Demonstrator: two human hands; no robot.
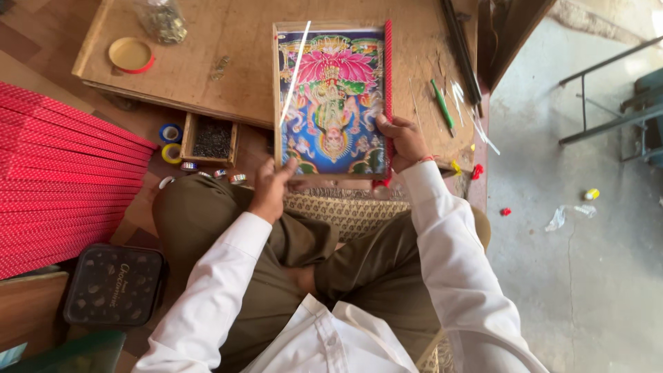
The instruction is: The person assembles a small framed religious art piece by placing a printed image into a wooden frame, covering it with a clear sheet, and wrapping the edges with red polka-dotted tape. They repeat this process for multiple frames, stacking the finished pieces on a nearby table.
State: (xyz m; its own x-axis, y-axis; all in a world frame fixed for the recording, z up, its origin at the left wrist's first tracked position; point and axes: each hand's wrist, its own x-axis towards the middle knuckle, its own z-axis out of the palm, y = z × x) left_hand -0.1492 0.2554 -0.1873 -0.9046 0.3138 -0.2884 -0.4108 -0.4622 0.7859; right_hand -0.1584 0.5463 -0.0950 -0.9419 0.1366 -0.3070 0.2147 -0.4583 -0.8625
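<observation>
Free room and obstacles on the wooden surface. The framed picture covers the middle, reaching past the near edge, with both hands at its near corners: left hand, right hand. Open board lies between the picture and the far left corner, broken only by a tape roll and a glass jar. Toward the right edge, a green pen, clear strips and a dark rod narrow the passage. Below the near left edge, an open drawer and stacked red strips crowd the approach.
</observation>
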